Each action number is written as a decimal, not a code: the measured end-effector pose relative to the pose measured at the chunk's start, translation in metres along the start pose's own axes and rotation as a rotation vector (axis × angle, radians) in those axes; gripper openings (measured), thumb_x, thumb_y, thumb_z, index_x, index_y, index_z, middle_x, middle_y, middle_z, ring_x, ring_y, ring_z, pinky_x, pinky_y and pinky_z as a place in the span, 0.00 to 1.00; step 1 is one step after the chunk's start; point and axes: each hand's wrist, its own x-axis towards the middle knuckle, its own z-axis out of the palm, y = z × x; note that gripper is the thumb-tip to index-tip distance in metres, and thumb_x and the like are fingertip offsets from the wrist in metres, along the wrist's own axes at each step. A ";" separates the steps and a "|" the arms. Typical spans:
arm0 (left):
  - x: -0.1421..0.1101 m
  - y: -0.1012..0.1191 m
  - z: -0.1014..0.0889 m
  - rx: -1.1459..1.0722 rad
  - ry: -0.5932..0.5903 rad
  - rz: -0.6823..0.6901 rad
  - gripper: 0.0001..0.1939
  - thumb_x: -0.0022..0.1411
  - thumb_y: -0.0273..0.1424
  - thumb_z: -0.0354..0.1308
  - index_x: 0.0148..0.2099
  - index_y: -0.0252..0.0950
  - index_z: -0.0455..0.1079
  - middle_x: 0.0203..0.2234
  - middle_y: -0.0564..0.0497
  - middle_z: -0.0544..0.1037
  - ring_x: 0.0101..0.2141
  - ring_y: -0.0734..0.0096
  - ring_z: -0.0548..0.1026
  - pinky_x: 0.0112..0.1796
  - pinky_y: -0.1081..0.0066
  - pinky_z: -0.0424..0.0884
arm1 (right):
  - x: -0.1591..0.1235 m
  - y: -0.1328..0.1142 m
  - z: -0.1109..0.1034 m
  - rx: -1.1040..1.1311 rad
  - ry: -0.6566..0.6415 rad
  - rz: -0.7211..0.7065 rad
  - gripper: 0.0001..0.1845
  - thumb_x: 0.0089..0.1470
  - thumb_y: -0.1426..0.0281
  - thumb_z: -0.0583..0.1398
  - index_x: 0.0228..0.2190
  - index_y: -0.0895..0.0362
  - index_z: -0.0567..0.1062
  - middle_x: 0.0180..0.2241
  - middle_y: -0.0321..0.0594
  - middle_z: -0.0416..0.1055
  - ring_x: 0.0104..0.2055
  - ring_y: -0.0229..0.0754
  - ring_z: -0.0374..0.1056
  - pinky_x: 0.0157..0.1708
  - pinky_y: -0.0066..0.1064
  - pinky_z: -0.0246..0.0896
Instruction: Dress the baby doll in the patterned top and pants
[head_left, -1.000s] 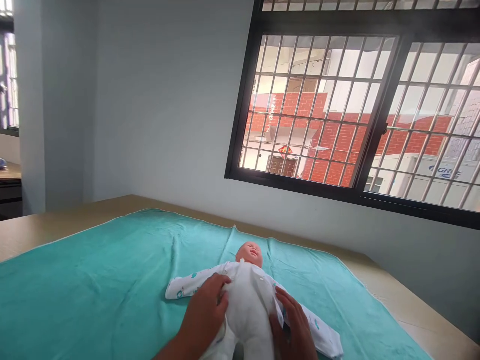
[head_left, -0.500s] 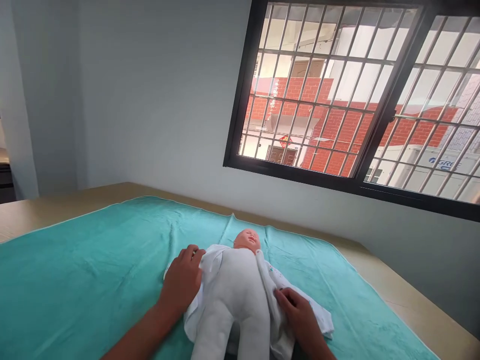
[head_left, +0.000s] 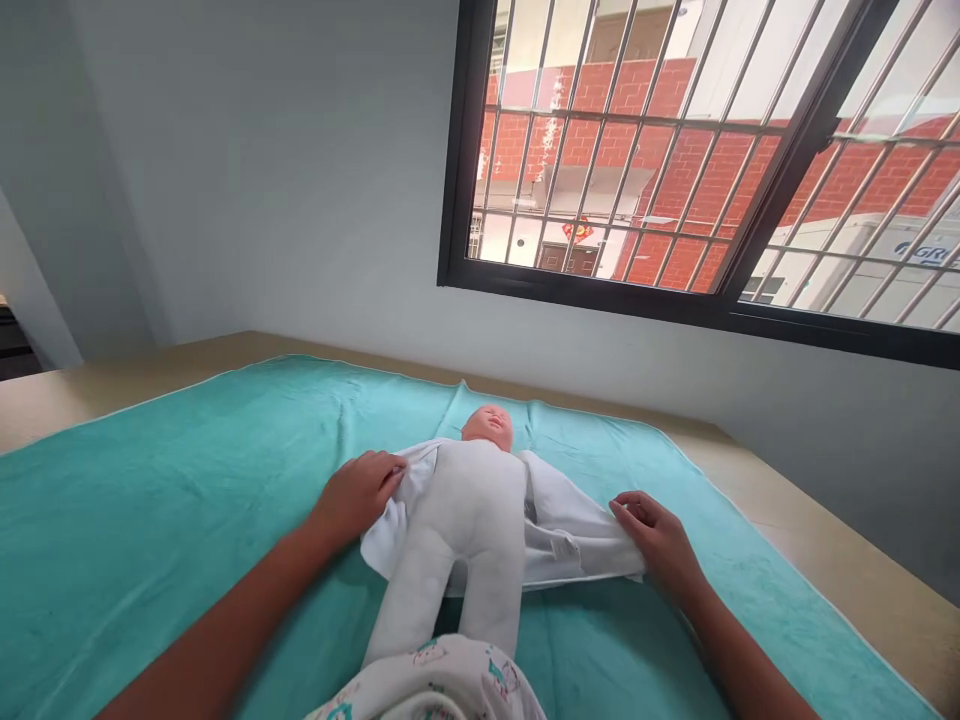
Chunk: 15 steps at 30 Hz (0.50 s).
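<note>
Left hand (head_left: 358, 495) pinching white garment (head_left: 564, 505) in narrowed fingers, right hand (head_left: 654, 535) curled at opposite edge, grip unclear, doll (head_left: 480, 500) between

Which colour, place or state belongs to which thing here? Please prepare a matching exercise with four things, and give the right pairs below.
Things:
1. Doll
2. Blanket
3. Window frame
4. Right hand

Descriptions:
A. Black
B. At the outer end of the white garment
C. Lying face up
D. Turquoise

Right pairs: 1-C, 2-D, 3-A, 4-B
</note>
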 end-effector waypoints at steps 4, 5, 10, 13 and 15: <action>-0.002 0.001 -0.008 0.075 -0.064 -0.085 0.13 0.66 0.35 0.46 0.47 0.44 0.70 0.38 0.53 0.79 0.38 0.64 0.74 0.35 0.68 0.62 | 0.006 0.015 -0.015 -0.214 -0.298 -0.029 0.21 0.52 0.50 0.56 0.33 0.53 0.77 0.19 0.31 0.56 0.24 0.38 0.54 0.26 0.30 0.48; -0.002 0.002 -0.010 0.116 -0.097 -0.128 0.13 0.66 0.37 0.47 0.45 0.44 0.71 0.35 0.53 0.79 0.35 0.64 0.74 0.32 0.69 0.61 | 0.006 0.016 -0.019 -0.229 -0.372 -0.007 0.21 0.52 0.50 0.55 0.34 0.53 0.77 0.19 0.30 0.56 0.24 0.38 0.54 0.26 0.30 0.48; -0.002 0.006 -0.012 0.284 -0.152 -0.283 0.17 0.66 0.42 0.44 0.34 0.40 0.70 0.31 0.50 0.78 0.30 0.63 0.73 0.27 0.69 0.56 | 0.007 0.018 -0.035 -0.082 -0.506 0.143 0.23 0.48 0.48 0.59 0.32 0.55 0.75 0.21 0.32 0.61 0.25 0.38 0.55 0.25 0.28 0.47; -0.004 0.010 -0.010 0.327 -0.031 -0.250 0.16 0.68 0.38 0.42 0.37 0.39 0.69 0.33 0.48 0.76 0.34 0.61 0.73 0.30 0.68 0.60 | 0.008 0.019 -0.028 -0.047 -0.424 0.163 0.23 0.47 0.48 0.60 0.21 0.55 0.69 0.20 0.32 0.61 0.25 0.37 0.53 0.25 0.29 0.46; -0.005 0.013 -0.006 0.343 0.068 -0.193 0.14 0.67 0.36 0.44 0.42 0.38 0.70 0.37 0.45 0.75 0.39 0.58 0.71 0.34 0.65 0.63 | 0.009 0.020 -0.020 -0.121 -0.369 0.138 0.24 0.47 0.48 0.60 0.17 0.55 0.65 0.18 0.32 0.59 0.24 0.37 0.53 0.24 0.29 0.45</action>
